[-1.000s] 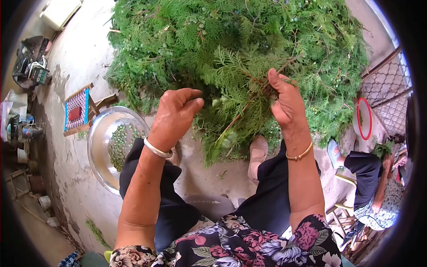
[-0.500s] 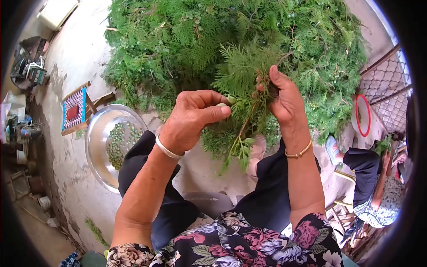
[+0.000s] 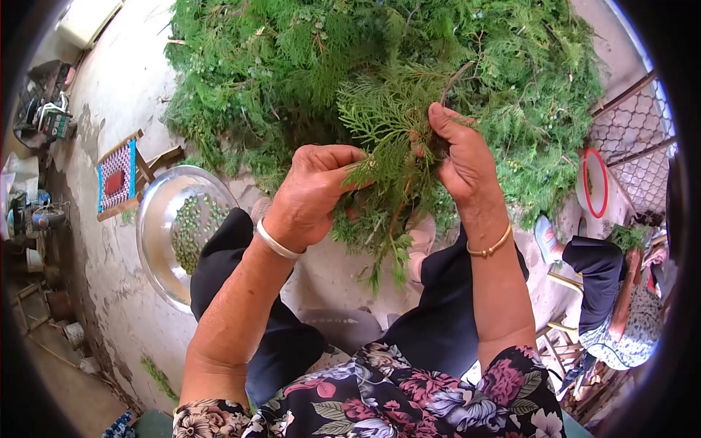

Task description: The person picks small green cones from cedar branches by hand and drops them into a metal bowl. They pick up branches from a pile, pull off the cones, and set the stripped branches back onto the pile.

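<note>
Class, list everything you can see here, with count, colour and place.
evergreen pile: one, green, ahead
evergreen branch: one, green, in right hand
metal basin: one, silver, left
seed cones: many, green, in basin
woven-seat stool: one, multicoloured, beyond basin
red-rimmed round object: one, right
wire mesh: grey, far right
seated person: one, dark trousers, right
clutter: uncountable, mixed, far left
bracelets: two, silver and gold, wrists
left hand: one, bare, at branch
right hand: one, bare, gripping branch
</note>
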A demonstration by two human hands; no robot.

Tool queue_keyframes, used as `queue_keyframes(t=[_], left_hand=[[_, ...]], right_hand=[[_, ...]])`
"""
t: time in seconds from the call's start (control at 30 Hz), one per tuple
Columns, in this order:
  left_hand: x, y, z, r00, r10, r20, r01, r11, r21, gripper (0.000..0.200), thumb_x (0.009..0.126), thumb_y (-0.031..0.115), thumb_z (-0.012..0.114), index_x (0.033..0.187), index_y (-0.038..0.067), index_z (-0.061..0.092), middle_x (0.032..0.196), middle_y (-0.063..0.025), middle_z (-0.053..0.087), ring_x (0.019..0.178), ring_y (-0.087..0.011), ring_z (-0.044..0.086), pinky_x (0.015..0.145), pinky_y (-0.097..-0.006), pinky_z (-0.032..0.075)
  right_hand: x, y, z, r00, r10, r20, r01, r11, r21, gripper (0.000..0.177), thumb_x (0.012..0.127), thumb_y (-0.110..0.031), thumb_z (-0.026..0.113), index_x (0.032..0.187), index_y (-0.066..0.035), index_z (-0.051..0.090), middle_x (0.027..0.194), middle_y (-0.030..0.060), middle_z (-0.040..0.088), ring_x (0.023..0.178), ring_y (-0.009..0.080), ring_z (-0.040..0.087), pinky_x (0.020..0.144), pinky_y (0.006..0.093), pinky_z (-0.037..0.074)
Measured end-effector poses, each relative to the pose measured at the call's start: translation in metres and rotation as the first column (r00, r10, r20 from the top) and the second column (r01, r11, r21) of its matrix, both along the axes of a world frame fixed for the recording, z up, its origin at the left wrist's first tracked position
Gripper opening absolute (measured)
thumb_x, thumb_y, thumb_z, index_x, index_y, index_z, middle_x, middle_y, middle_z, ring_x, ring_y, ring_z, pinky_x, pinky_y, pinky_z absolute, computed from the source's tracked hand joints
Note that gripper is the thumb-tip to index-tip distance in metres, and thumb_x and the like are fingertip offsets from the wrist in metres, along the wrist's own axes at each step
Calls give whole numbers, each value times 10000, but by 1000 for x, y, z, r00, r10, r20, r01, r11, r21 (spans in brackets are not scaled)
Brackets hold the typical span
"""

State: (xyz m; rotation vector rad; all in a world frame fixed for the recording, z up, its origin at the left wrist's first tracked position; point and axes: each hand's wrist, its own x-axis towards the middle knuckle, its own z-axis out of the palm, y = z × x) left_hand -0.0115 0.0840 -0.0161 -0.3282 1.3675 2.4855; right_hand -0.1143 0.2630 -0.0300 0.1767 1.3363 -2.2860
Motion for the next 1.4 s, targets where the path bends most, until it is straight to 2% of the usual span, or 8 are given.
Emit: queue_keyframes(t=[0.07,0.43,0.53,0.6,0.73,1.0,1.23,1.4], left_hand=[[-1,3,-3,991,126,-47,-133,961,-243,114,828,59,616,885,-22,672,719,-17,630,557,-73,524,445,-225,389],[1,-38,5,942,334,35,-332,942,-53,67,865,74,593,861,8,582,769,-114,635,572,-102,552,436,-204,412],[5,-27,-1,966,256,36,-253,965,-69,88,881,97,581,855,13,569,794,-137,645,577,-110,558,438,-209,421],[6,-28,-7,991,126,35,-124,991,-47,145,916,151,556,864,16,561,799,-146,646,579,-112,560,444,-218,430],[2,-27,-2,986,149,77,-153,987,53,203,936,196,537,861,9,559,795,-144,645,576,-112,558,459,-222,441],[0,-16,-7,998,67,-9,-67,998,-6,138,895,123,548,908,10,626,800,-50,639,601,-114,588,480,-225,437],[2,-4,-4,999,28,21,-22,968,-250,158,879,117,561,902,-13,648,786,-25,622,609,-98,575,516,-203,441],[0,3,-4,983,182,15,-182,983,-18,194,881,134,589,931,-46,639,833,-60,642,650,-112,598,584,-218,480]], right_hand=[[-1,0,-3,999,-4,-36,3,999,-39,179,902,-186,607,896,-7,596,838,59,614,717,179,616,602,349,554],[-19,31,0,980,-198,-15,196,977,-87,201,949,-197,521,992,-2,541,813,73,553,709,167,524,620,389,485],[-18,24,1,955,-275,112,280,959,-34,177,847,62,451,1014,14,487,787,77,492,626,144,459,560,334,443],[-14,21,3,978,-203,50,203,979,10,232,932,-226,558,982,0,558,742,54,549,611,144,504,566,331,482],[-2,10,13,996,86,37,-85,996,-37,280,862,-268,664,923,-4,591,596,-2,508,489,100,460,459,252,435],[25,-25,7,923,384,20,-379,899,221,263,756,-255,778,885,-55,667,758,-16,614,598,55,491,474,205,323],[27,-27,2,931,363,-31,-336,889,312,229,753,-175,764,884,-12,669,775,20,651,627,57,534,482,215,346],[32,-30,9,908,396,-135,-366,908,203,207,758,-114,728,927,-8,674,777,24,651,621,63,550,495,199,375]])
